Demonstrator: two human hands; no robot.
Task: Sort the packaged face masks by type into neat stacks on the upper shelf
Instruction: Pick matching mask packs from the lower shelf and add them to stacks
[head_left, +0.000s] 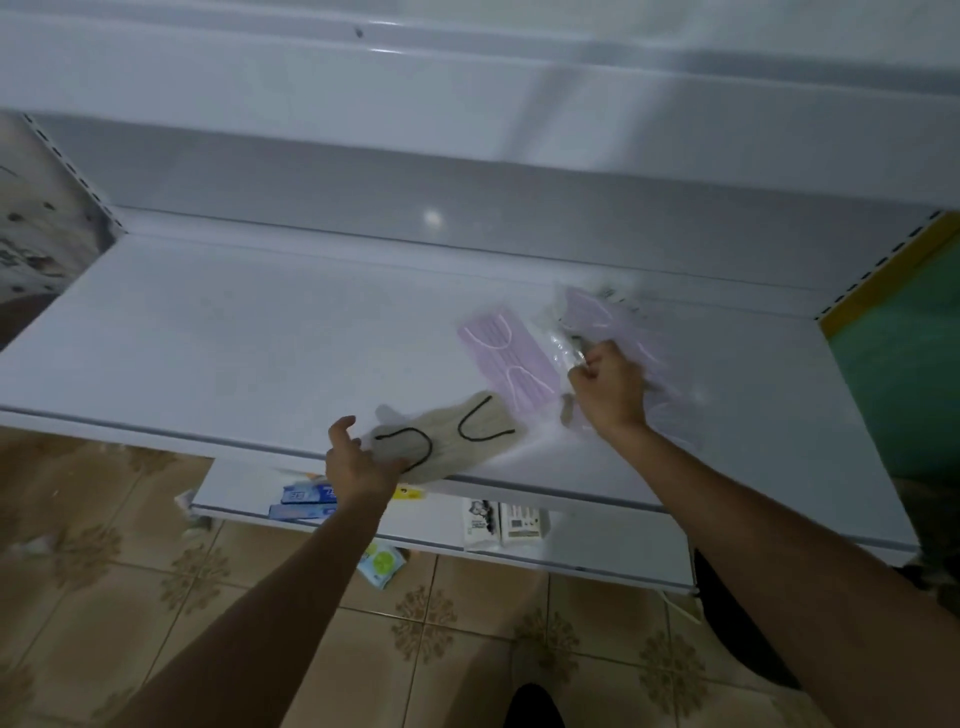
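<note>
- Evidently light, limp and probably slick in film, the beige mask (457, 431) overhangs the front edge of the upper shelf (234, 338) at centre frame; a wrapper edge looks the safest hold.
- Curled fingers of the left hand (358, 457) grip its left end.
- Centre right, the right hand (608, 389) pinches the blurred purple pack (613, 322) by its wrapper.

There are two purple masks (506, 364), one beige mask (441, 436), two toothpaste boxes (306, 493), two white packs (478, 522) and one green pack (382, 561).

Near mask (447, 441) (at shelf (234, 338) edge) lies before far mask (506, 364).
</note>
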